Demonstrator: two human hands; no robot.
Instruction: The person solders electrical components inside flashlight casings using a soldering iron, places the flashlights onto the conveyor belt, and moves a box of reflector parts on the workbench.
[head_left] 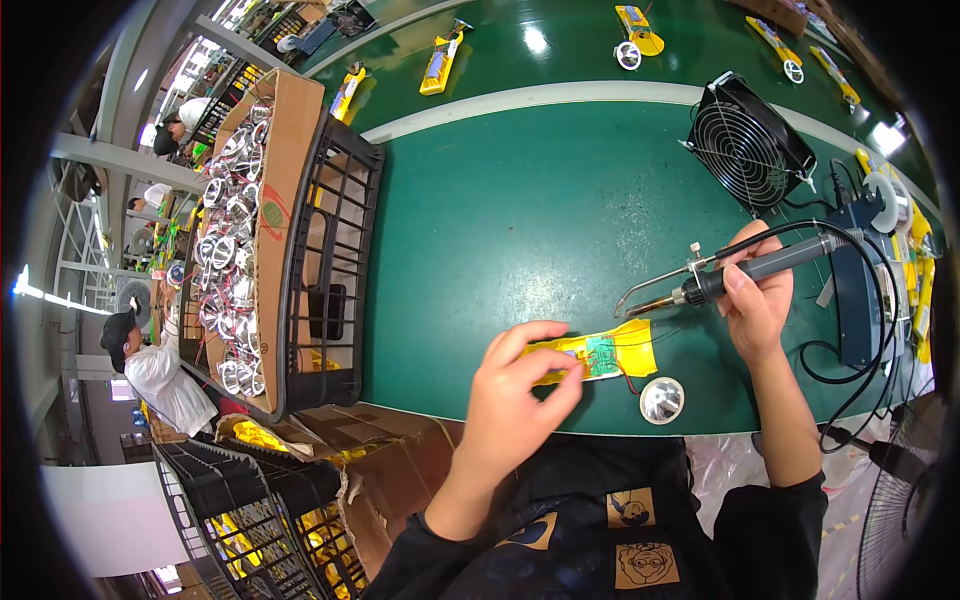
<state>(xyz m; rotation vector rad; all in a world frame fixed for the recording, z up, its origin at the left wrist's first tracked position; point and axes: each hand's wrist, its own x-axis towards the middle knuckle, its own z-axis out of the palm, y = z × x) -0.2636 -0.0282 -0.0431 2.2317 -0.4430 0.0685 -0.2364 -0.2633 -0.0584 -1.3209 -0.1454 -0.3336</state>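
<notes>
My right hand [752, 295] is wrapped around a grey soldering iron [775, 262], which has a thin curved metal solder-feed tube [655, 290] alongside its tip. The iron's tip points left, just above a yellow casing [634, 346] lying on the green bench. A small green circuit board [602, 354] sits in the casing, and a red wire runs from it toward a round silver reflector [661, 400]. My left hand [522, 395] covers the casing's left end. Its thumb and a finger close together over the casing; whatever is between their tips is too small to make out.
A black fan [748, 145] and a blue soldering station [858, 290] with a solder spool [888, 205] stand on the right. To the left, a cardboard box [285, 220] of reflectors adjoins a black crate [335, 260]. Yellow lamp units [440, 62] lie on the green surface beyond.
</notes>
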